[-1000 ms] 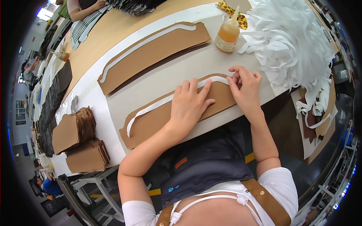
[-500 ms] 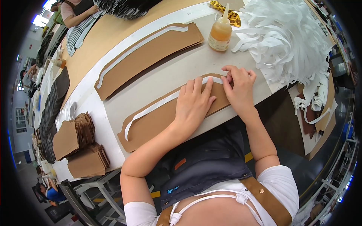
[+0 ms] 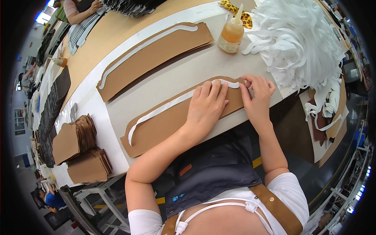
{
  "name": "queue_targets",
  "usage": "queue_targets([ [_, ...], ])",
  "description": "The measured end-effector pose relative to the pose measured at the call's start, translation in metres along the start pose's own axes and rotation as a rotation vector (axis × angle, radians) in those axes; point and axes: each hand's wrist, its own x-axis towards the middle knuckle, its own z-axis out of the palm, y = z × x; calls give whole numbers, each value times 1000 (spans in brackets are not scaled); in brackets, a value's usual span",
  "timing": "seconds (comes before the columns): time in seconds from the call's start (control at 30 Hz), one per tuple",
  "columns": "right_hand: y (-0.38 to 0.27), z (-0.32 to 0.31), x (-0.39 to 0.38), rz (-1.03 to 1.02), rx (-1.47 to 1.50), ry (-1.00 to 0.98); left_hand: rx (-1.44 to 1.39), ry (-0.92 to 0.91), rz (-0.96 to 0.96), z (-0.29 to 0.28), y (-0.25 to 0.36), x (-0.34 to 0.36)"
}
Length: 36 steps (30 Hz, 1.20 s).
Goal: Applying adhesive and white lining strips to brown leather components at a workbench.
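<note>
counter (image 3: 92,55): tan, carrying a pale grey board (image 3: 156,84).
brown panel (image 3: 164,125): flat on the board, on the wearer's side; white strip (image 3: 166,107) along its far edge.
left hand (image 3: 207,103): laid flat across strip and panel, clamped on nothing.
right hand (image 3: 257,93): thumb and forefinger at the panel's right end; cannot tell whether this grip is closed.
handling: panel probably light, bendable; strip apparently soft, easily creased.
hold point: panel's bare edges, clear of the strip.
</note>
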Motion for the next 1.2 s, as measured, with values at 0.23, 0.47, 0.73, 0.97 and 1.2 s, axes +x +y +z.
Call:
queue_targets([
  [0.23,-2,-7,-14,-65,-25,-16,-10,-2,-18,-1,2,0],
  [0.47,-1,-1,-17,-120,-96,-12,-27,18,-16,3,3,-3],
  [0.73,0,0,-20,-156,-166,13,-37,13,17,5,6,-3],
  [0.97,-1,2,-21,-149,-184,27,-6,-1,7,7,10,-3],
  [1.2,3,3,-24,-139,-162,33,-4,-12,-5,8,11,-3],
])
